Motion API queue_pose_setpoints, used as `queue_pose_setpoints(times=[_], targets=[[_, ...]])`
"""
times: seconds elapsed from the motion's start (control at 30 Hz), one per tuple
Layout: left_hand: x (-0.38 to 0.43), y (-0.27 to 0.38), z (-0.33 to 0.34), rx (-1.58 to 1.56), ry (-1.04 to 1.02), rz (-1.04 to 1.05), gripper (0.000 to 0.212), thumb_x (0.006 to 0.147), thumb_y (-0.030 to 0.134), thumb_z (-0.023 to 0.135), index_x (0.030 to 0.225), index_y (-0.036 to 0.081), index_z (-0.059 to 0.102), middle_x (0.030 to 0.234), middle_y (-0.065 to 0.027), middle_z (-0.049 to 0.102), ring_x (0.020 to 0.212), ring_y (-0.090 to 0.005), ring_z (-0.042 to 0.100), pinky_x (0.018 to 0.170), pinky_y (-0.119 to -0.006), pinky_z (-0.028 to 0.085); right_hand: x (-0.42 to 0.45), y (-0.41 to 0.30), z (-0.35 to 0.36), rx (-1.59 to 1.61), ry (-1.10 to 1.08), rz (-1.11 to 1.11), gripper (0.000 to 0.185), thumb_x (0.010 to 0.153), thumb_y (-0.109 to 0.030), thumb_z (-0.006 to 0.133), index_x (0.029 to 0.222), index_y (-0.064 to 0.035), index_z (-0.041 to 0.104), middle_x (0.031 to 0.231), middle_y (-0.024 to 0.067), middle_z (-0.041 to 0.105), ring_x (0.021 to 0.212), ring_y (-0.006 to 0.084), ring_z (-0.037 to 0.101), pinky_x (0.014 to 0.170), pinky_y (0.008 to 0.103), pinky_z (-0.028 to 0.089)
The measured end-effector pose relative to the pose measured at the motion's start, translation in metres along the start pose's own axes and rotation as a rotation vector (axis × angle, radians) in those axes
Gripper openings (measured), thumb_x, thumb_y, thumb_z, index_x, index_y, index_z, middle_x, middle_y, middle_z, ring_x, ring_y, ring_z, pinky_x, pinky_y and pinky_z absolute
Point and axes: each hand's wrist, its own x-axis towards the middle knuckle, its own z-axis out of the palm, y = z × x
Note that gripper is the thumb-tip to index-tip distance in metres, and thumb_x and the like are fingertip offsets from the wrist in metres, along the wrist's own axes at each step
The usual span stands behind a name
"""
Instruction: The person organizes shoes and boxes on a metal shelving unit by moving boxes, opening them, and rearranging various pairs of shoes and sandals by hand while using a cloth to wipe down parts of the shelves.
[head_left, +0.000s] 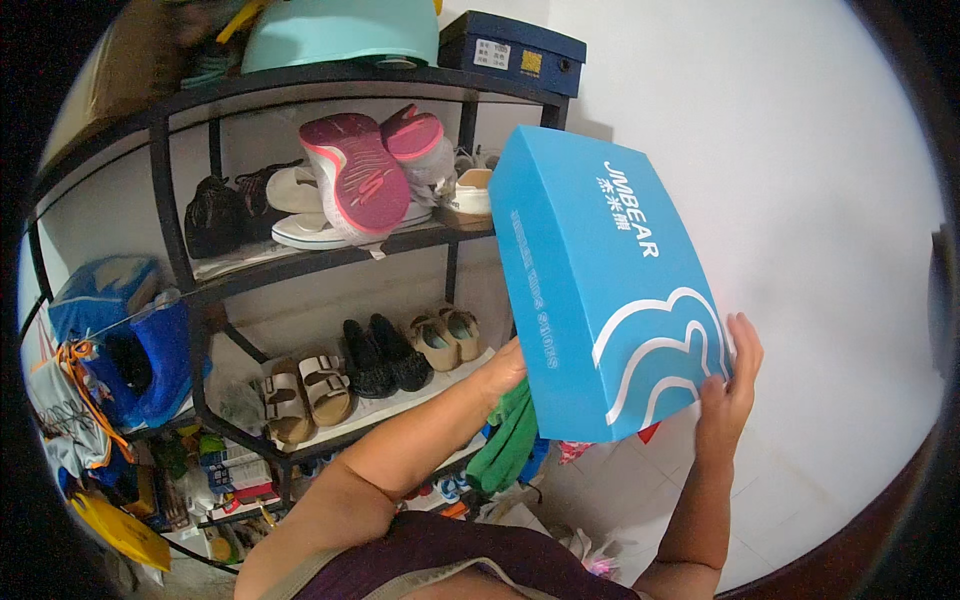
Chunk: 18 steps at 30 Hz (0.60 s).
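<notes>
A blue cardboard shoebox (570, 300) with white printing and curved white lines is held up, tilted, before the shelves. My right hand (729, 375) grips its lower right corner, with the thumb on the printed face. At the box's left side is my left hand (511, 367); its fingers are hidden behind the box, where it appears to support it. Whether the box holds anything cannot be seen. Just below it, green cloth (508, 442) hangs beside the left wrist.
A black metal shoe rack (315, 262) stands left, carrying pink-soled sneakers (360, 176), buckled sandals (324, 390) and black slip-on shoes (384, 356). On top are a dark blue shoebox (517, 56) and a turquoise basin (341, 34). A white wall (787, 187) rises to the right.
</notes>
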Motion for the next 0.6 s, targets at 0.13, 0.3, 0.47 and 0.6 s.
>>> queue_pose_setpoints(times=[0.13,0.3,0.47,0.6], targets=[[-0.014,0.002,0.000,0.048,-0.007,-0.049,0.059,0.090,0.044,0.054,0.129,0.001,0.046,0.122,-0.0111,0.055,0.111,-0.0207,0.051,0.097,-0.035,0.040,-0.015,0.031,-0.015,0.630,-0.166,0.594,0.080,0.075,-0.044,0.067,0.134,0.0014,0.038,0.127,0.0204,0.049,0.118,0.0308,0.048,0.096,0.0431,0.043],[-0.024,0.005,-0.002,0.105,-0.030,-0.128,0.055,0.091,0.040,0.053,0.128,0.001,0.048,0.121,-0.0108,0.055,0.110,-0.0203,0.052,0.096,-0.034,0.040,-0.054,0.065,-0.026,0.958,-0.289,0.806,0.072,0.078,-0.035,0.067,0.133,0.0009,0.039,0.125,0.0165,0.053,0.113,0.0272,0.054,0.092,0.0413,0.046],[-0.024,0.004,-0.001,0.137,-0.082,-0.192,0.051,0.092,0.037,0.052,0.127,0.001,0.049,0.121,-0.0106,0.056,0.109,-0.0200,0.052,0.096,-0.034,0.040,-0.085,0.077,-0.014,1.173,-0.181,0.802,0.064,0.081,-0.031,0.064,0.131,0.0002,0.041,0.123,0.0150,0.055,0.110,0.0266,0.056,0.089,0.0419,0.049],[-0.022,0.010,-0.009,0.176,-0.126,-0.333,0.046,0.089,0.031,0.053,0.122,-0.001,0.054,0.117,-0.0122,0.059,0.108,-0.0201,0.053,0.096,-0.032,0.040,-0.114,0.094,-0.007,1.225,-0.054,0.777,0.060,0.081,-0.031,0.062,0.129,0.0004,0.043,0.119,0.0150,0.057,0.107,0.0275,0.058,0.088,0.0415,0.050]])
